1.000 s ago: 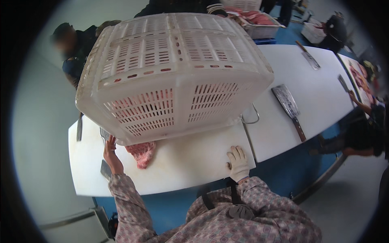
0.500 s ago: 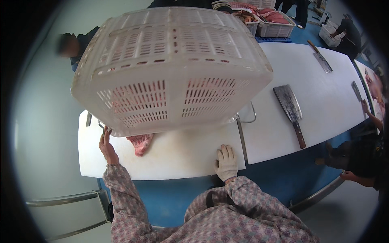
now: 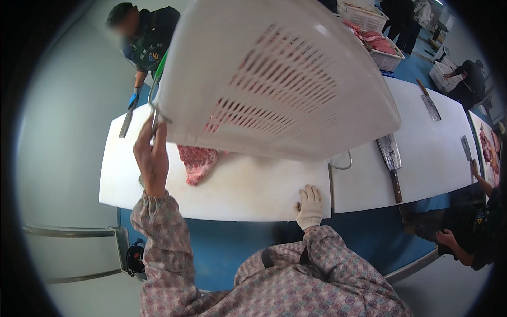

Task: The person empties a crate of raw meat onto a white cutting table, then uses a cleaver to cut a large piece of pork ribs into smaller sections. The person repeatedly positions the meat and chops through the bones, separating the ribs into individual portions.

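Note:
My left hand [image 3: 152,161], bare, has its fingers closed on a metal hook [image 3: 153,105] at the left edge of a white slatted plastic crate [image 3: 285,84]. The crate is tilted and raised over the white cutting board [image 3: 253,198], with reddish contents showing through its slots. A piece of raw marbled meat [image 3: 196,164] lies on the board beneath it, partly hidden. My right hand [image 3: 309,206], in a cream glove, lies open on the board's near edge, right of the meat, holding nothing.
Cleavers [image 3: 390,153] lie on the board to the right, with another blade [image 3: 125,124] at the back left. A co-worker [image 3: 150,42] stands back left, others [image 3: 465,222] on the right. Crates of meat [image 3: 383,58] stand at the back right; a metal rail [image 3: 68,232] runs lower left.
The crate's left side has risen and the crate has tipped, showing more of the co-worker behind. My left hand has moved up with it. My right hand stays on the board.

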A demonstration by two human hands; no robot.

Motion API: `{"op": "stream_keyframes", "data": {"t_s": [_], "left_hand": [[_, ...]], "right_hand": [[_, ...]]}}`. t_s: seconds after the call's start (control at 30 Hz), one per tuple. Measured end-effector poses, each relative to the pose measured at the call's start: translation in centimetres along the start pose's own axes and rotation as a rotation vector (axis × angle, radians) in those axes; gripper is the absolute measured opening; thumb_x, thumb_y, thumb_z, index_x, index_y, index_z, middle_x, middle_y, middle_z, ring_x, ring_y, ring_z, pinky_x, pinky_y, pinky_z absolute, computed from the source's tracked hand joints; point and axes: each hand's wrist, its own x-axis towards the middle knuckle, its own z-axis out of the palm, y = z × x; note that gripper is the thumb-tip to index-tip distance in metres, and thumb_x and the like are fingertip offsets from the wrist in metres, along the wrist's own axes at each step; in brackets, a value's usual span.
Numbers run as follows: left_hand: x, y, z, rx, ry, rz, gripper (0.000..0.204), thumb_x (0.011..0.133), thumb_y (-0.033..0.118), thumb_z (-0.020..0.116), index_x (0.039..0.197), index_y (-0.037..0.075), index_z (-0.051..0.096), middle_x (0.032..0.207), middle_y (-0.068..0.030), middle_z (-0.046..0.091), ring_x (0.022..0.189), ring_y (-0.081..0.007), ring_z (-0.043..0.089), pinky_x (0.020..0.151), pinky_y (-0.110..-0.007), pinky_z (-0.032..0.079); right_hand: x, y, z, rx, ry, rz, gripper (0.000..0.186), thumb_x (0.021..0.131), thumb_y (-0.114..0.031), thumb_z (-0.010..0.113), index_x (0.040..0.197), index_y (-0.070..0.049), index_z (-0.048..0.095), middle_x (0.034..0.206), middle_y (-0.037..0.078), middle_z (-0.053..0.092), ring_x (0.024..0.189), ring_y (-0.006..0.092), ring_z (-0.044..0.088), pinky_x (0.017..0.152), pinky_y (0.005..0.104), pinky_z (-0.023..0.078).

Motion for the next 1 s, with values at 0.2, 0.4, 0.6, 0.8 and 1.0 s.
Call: {"op": "stream_keyframes", "data": {"t_s": [0.2, 0.4, 0.6, 0.8, 1.0], "left_hand": [[1.2, 10.1, 1.5, 0.084, -0.007, 0.224, 0.038, 0.107, 0.024, 0.075, 0.133, -0.004, 0.078, 0.143, -0.0207, 0.075, 0.107, -0.0247, 0.079, 0.083, -0.035, 0.064], [2.4, 17.0, 3.7, -0.038, 0.065, 0.571, 0.024, 0.097, 0.014, 0.078, 0.106, -0.007, 0.074, 0.126, -0.0225, 0.079, 0.102, -0.0406, 0.075, 0.095, -0.044, 0.059], [3.8, 20.4, 6.2, 0.047, 0.286, 0.844, 0.015, 0.087, 0.011, 0.075, 0.082, 0.0, 0.067, 0.1, -0.0172, 0.076, 0.093, -0.0401, 0.072, 0.089, -0.048, 0.058], [2.7, 22.7, 8.4, 0.0, 0.258, 0.736, 0.022, 0.078, 0.011, 0.073, 0.099, 0.006, 0.077, 0.103, -0.0145, 0.072, 0.11, -0.0343, 0.068, 0.102, -0.048, 0.051], [0.0, 26.5, 9.5, -0.148, 0.153, 0.66, 0.033, 0.086, 0.015, 0.069, 0.113, -0.002, 0.076, 0.133, -0.024, 0.069, 0.138, -0.041, 0.058, 0.133, -0.063, 0.029]], "right_hand": [[0.3, -0.1, -0.8, 0.032, 0.007, -0.024, 0.053, 0.087, -0.018, 0.078, 0.138, -0.005, 0.069, 0.154, 0.018, 0.06, 0.144, 0.042, 0.054, 0.126, 0.0569, 0.04], [5.1, -3.8, -3.2, 0.248, -0.062, -0.188, 0.065, 0.085, -0.015, 0.079, 0.147, -0.006, 0.063, 0.156, 0.018, 0.058, 0.14, 0.0383, 0.057, 0.123, 0.0528, 0.044], [18.0, -13.4, -8.4, 0.25, 0.233, -0.5, 0.084, 0.086, -0.015, 0.079, 0.163, -0.005, 0.049, 0.168, 0.021, 0.047, 0.15, 0.0429, 0.05, 0.126, 0.0564, 0.04], [31.9, -20.1, -8.4, 0.279, 0.379, -0.327, 0.086, 0.083, -0.017, 0.081, 0.163, -0.006, 0.05, 0.167, 0.022, 0.048, 0.15, 0.0432, 0.05, 0.126, 0.0572, 0.04], [33.0, -21.1, -7.9, 0.091, 0.419, -0.284, 0.088, 0.08, -0.015, 0.083, 0.162, -0.006, 0.05, 0.166, 0.022, 0.049, 0.15, 0.0441, 0.049, 0.126, 0.0575, 0.04]]}}
